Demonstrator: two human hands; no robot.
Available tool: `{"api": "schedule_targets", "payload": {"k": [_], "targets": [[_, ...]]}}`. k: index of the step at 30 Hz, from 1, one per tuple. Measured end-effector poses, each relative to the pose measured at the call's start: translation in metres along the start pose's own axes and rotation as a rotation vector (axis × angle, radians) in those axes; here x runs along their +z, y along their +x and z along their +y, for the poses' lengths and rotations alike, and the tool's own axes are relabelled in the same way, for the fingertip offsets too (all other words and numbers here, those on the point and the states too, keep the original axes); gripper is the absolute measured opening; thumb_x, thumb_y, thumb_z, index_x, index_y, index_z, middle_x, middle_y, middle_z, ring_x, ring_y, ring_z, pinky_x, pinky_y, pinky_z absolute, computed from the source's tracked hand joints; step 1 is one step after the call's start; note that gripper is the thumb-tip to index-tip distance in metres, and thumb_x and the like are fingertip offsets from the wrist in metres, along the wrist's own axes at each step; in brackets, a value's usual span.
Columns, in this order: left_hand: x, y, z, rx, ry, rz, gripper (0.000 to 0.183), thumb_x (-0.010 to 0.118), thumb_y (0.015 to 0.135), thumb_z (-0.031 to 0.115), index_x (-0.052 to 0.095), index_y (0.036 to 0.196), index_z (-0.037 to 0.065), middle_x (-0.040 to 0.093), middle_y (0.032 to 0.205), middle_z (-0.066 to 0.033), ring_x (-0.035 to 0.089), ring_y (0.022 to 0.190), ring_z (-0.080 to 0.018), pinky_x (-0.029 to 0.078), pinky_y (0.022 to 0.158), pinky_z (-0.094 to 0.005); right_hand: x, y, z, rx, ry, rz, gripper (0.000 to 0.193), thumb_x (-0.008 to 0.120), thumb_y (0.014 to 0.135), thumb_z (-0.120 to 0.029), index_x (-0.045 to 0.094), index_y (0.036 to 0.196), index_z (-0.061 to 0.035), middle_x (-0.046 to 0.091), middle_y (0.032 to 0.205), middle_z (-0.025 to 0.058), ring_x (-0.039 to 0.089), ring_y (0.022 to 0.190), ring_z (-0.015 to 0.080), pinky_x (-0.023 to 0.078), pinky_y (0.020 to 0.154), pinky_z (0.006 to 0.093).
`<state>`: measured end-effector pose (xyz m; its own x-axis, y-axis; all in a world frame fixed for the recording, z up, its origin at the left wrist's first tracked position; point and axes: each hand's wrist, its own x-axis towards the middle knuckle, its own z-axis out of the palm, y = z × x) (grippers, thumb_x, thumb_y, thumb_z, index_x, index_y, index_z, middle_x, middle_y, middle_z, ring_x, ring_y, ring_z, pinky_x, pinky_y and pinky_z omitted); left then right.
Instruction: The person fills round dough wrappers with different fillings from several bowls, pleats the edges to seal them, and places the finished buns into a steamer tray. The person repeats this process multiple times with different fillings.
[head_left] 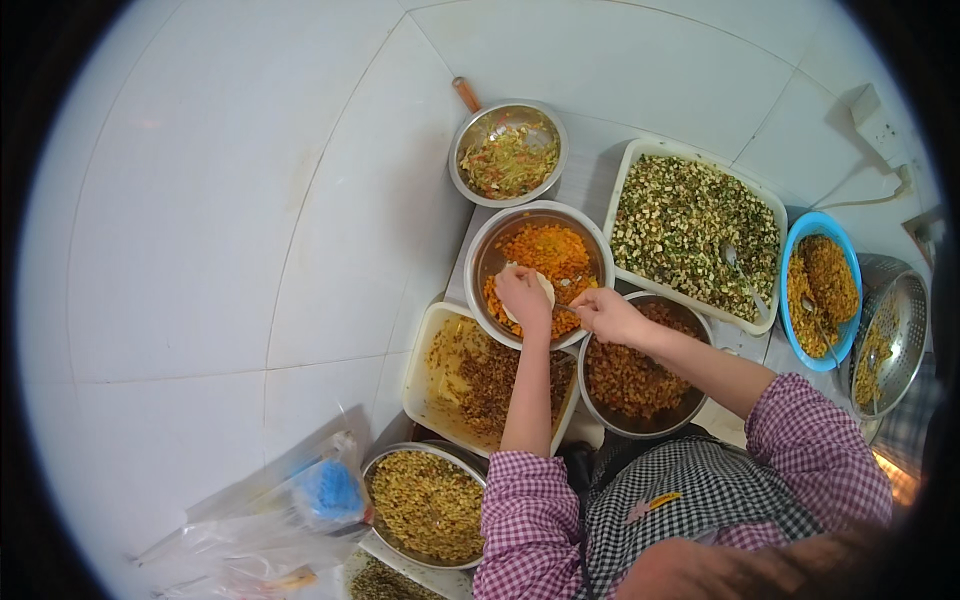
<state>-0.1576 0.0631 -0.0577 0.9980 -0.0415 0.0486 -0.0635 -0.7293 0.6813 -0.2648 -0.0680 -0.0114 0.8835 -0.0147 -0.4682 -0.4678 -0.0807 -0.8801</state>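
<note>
My left hand [524, 298] is over a steel bowl [478, 262] of orange diced filling [548, 245], its fingers closed on a pale, round dough wrapper [546, 288]. Most of the wrapper is hidden under that hand. From the right, my right hand [610, 317] grips the thin handle of a spoon [564, 307], which points left toward the wrapper. The spoon's head is hidden. Below the right wrist stands a steel bowl of reddish-brown filling [635, 385]. Under the left forearm is a cream tub [423, 375] with dark brown chopped filling [490, 390].
At the back stands a steel pan [470, 190] of shredded vegetables. A white tray [625, 180] of green-and-white filling, a blue basin [850, 255] and a tilted colander [900, 350] line the right. A bowl of yellowish filling [425, 505] and clear plastic bags [270, 520] lie lower left.
</note>
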Motion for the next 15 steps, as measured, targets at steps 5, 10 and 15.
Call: {"api": "schedule_targets", "payload": {"k": [5,10,15], "targets": [[-0.009,-0.004,0.031,-0.455,-1.085,0.307,0.022,0.055,0.105,0.022,0.057,0.117,0.003,0.059,0.122,-0.0124,0.06,0.105,-0.0286,0.054,0.084,-0.0437,0.025,-0.038,-0.01,-0.347,-0.239,0.154,0.029,0.052,0.096,-0.002,0.053,0.124,0.0043,0.065,0.089,0.0198,0.067,0.08,0.0365,0.052,0.07,0.0443],[0.005,-0.002,0.021,-1.004,-1.716,0.178,0.039,0.041,0.109,0.032,0.051,0.139,0.01,0.056,0.132,-0.0135,0.058,0.12,-0.0322,0.053,0.099,-0.0508,0.028,-0.046,0.0,-0.531,-0.755,0.281,0.035,0.054,0.094,-0.005,0.052,0.129,-0.0008,0.062,0.109,0.021,0.067,0.083,0.0395,0.056,0.07,0.0462],[0.014,-0.009,-0.002,-0.8,-2.022,0.069,0.039,0.036,0.109,0.034,0.051,0.136,0.01,0.055,0.133,-0.0126,0.058,0.118,-0.0317,0.052,0.097,-0.0497,-0.008,-0.039,0.01,-0.803,-0.691,0.353,0.038,0.058,0.091,-0.001,0.058,0.129,-0.0016,0.064,0.097,0.016,0.067,0.074,0.0315,0.055,0.062,0.0414]]}}
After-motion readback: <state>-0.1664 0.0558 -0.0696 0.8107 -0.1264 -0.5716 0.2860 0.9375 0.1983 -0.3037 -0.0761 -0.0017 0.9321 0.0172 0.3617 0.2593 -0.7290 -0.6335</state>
